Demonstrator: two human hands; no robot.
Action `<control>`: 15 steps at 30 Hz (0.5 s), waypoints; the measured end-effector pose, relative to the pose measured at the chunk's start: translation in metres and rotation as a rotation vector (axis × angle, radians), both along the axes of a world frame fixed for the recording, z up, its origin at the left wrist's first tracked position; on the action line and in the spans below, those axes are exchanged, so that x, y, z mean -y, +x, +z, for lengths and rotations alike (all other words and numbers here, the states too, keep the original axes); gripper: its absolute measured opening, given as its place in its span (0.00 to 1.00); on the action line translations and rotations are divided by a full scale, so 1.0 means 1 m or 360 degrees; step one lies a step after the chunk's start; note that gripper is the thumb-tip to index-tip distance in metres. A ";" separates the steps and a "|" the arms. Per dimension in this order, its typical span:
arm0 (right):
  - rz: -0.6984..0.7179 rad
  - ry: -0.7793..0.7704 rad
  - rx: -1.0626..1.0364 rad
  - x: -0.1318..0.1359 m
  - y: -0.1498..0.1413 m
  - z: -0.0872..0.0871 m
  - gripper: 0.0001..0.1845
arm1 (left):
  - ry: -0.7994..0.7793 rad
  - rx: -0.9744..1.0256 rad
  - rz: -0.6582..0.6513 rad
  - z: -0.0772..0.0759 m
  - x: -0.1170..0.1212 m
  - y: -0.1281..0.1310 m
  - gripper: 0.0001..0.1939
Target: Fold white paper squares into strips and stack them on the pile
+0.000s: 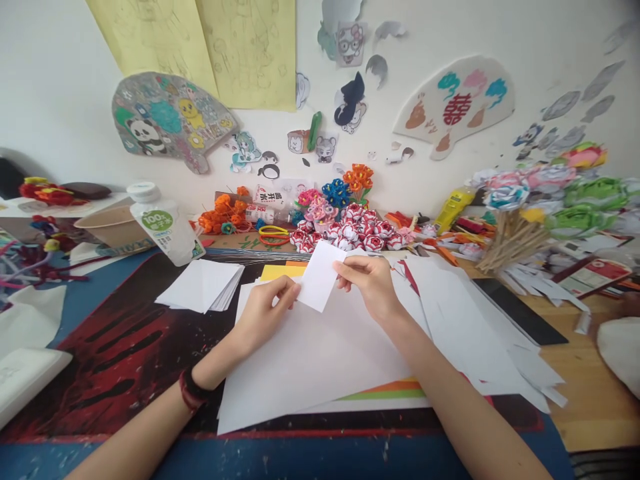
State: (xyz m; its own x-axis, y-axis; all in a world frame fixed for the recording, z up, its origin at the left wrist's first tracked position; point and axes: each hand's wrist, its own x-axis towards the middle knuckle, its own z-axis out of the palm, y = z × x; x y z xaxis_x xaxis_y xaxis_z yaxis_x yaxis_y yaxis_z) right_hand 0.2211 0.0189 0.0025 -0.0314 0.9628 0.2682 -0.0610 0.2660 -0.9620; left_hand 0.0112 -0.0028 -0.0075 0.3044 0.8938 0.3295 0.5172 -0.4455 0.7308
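A small white piece of paper (320, 277) is held up between my two hands, tilted over the larger sheets. My left hand (270, 303) pinches its lower left edge between thumb and fingers. On the right edge, higher up, my right hand (367, 280) pinches it the same way. Under both hands lies a large white sheet (320, 367), with yellow, orange and green paper (385, 390) showing at its borders. Left of my left hand sits a stack of small white papers (203, 283).
A white glue bottle (165, 223) stands behind the small stack. Red and white paper flowers (353, 230) line the wall side. More white sheets (465, 320) and a black flat object (520, 310) lie at right. A white box (33, 380) rests at the left edge.
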 end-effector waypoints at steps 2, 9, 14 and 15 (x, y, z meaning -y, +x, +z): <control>0.0050 -0.0036 0.0018 -0.001 0.001 0.001 0.14 | 0.0044 -0.0025 0.0040 0.000 0.000 -0.001 0.18; 0.0358 -0.0304 0.0129 -0.008 0.007 -0.001 0.12 | 0.0270 -0.0342 -0.0046 0.000 -0.003 -0.007 0.16; 0.0294 -0.0117 0.0258 -0.007 0.008 -0.004 0.14 | 0.0308 -0.0440 -0.0189 0.002 -0.002 -0.007 0.14; 0.0299 -0.0106 0.0267 -0.007 0.008 -0.004 0.16 | 0.0304 -0.0439 -0.0198 0.003 -0.002 -0.006 0.14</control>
State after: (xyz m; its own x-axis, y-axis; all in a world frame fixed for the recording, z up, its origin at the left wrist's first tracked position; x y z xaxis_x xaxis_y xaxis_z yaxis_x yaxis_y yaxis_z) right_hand 0.2287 0.0256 -0.0016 -0.2498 0.9514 0.1803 0.0589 0.2008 -0.9779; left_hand 0.0050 -0.0011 -0.0048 0.5076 0.7745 0.3776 0.6167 -0.6326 0.4685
